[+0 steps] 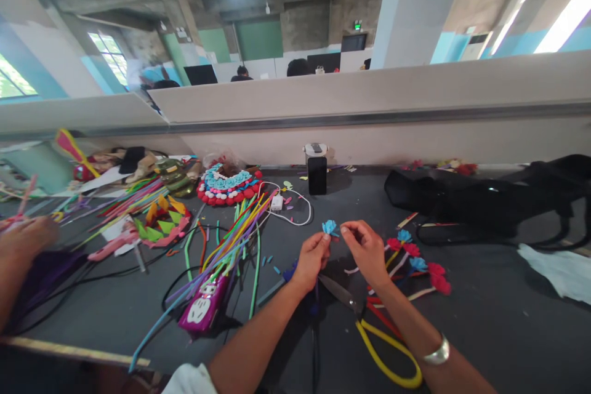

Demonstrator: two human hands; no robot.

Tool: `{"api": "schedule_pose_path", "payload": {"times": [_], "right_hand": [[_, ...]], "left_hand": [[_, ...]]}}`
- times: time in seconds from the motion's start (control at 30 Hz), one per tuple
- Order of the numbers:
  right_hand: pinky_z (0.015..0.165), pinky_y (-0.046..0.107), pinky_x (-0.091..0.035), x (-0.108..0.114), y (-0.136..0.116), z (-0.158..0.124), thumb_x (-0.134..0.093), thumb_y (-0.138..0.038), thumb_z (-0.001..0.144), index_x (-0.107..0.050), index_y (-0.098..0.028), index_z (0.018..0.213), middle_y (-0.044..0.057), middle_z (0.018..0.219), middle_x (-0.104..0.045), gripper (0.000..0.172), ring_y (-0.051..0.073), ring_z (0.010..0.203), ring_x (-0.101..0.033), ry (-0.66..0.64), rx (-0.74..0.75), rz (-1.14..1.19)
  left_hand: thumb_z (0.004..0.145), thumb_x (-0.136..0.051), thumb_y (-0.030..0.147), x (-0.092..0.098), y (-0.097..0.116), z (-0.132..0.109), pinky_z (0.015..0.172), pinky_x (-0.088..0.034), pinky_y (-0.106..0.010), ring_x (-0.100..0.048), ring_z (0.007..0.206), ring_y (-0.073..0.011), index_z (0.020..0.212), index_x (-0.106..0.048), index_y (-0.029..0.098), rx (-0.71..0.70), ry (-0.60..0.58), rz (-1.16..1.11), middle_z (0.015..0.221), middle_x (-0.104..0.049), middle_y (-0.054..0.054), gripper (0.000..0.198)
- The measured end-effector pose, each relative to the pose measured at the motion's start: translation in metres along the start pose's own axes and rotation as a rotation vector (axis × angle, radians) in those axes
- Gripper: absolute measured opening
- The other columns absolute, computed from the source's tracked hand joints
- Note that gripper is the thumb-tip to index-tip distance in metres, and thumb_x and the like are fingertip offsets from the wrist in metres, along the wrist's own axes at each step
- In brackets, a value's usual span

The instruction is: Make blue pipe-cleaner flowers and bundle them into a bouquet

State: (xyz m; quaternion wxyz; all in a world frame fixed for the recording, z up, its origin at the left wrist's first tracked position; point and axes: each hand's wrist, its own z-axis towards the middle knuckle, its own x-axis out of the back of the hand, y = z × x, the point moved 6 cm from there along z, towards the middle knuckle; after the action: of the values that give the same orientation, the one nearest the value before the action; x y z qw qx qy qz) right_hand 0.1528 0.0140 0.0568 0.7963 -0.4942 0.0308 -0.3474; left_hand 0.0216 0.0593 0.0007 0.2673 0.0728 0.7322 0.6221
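Observation:
A small blue paper-like flower (329, 227) is pinched upright between the thumb and fingers of my left hand (312, 260), above the dark table. Close at the flower's right edge, my right hand (365, 249) has thumb and forefinger pressed together; what lies between them is too small to make out. Under my hands lie scissors with yellow handles (390, 360), the blades pointing up and left. Beside my right wrist rest several finished-looking flowers on stems, among them a red flower (438, 278) and a blue flower (418, 264).
Left of my hands, a purple pouch (206, 306) holds many coloured pipe cleaners (240, 231). A phone (317, 175) stands upright ahead, near a white charger (277, 202). A black bag (480, 200) lies right. Another person's hand (28, 237) is at far left, near a colourful spiky craft piece (159, 228).

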Motion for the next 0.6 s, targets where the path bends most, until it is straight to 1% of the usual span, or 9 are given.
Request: {"api": "schedule_pose_path", "payload": {"times": [0.2,0.3,0.4,0.5,0.6], "right_hand": [[0.060,0.025,-0.046,-0.0029,-0.0029,-0.0006,-0.054,-0.034,0.088,-0.065,-0.019,0.079,0.001,0.074,-0.062,0.020,0.014,0.063,-0.057,-0.045,0.009,-0.017],[0.060,0.025,-0.045,-0.0041,-0.0024,-0.0004,-0.053,-0.030,0.087,-0.062,-0.019,0.074,0.000,0.070,-0.060,0.018,0.014,0.062,-0.056,-0.040,0.055,-0.064],[0.060,0.025,-0.043,-0.0048,-0.0015,0.0001,-0.053,-0.026,0.084,-0.058,-0.020,0.070,0.000,0.067,-0.055,0.016,0.014,0.062,-0.053,-0.029,0.080,-0.094],[0.058,0.025,-0.042,-0.0052,-0.0021,0.0006,-0.053,-0.023,0.082,-0.056,-0.020,0.069,-0.001,0.067,-0.052,0.014,0.013,0.060,-0.050,-0.031,0.094,-0.115],[0.058,0.025,-0.042,-0.0053,-0.0033,0.0009,-0.053,-0.023,0.082,-0.056,-0.020,0.069,-0.001,0.068,-0.053,0.013,0.013,0.059,-0.050,-0.034,0.098,-0.124]], "left_hand": [[0.077,-0.060,0.059,-0.0048,-0.0019,-0.0012,0.040,-0.013,-0.020,-0.021,0.042,-0.0033,0.084,-0.062,0.013,0.002,-0.032,0.066,0.053,-0.031,0.008,0.047],[0.076,-0.061,0.058,-0.0051,-0.0021,-0.0010,0.041,-0.013,-0.020,-0.020,0.043,-0.0031,0.081,-0.060,0.013,-0.002,-0.022,0.068,0.052,-0.030,0.009,0.045],[0.074,-0.063,0.060,-0.0048,-0.0027,-0.0005,0.042,-0.015,-0.020,-0.022,0.042,-0.0029,0.080,-0.059,0.013,0.005,-0.012,0.091,0.051,-0.033,0.009,0.047],[0.073,-0.063,0.060,-0.0054,-0.0029,-0.0001,0.042,-0.015,-0.020,-0.024,0.041,-0.0031,0.078,-0.059,0.014,0.007,-0.024,0.108,0.050,-0.034,0.009,0.047],[0.074,-0.062,0.060,-0.0063,-0.0019,-0.0002,0.041,-0.015,-0.020,-0.023,0.041,-0.0033,0.075,-0.057,0.014,0.001,-0.032,0.119,0.049,-0.033,0.009,0.047]]}}
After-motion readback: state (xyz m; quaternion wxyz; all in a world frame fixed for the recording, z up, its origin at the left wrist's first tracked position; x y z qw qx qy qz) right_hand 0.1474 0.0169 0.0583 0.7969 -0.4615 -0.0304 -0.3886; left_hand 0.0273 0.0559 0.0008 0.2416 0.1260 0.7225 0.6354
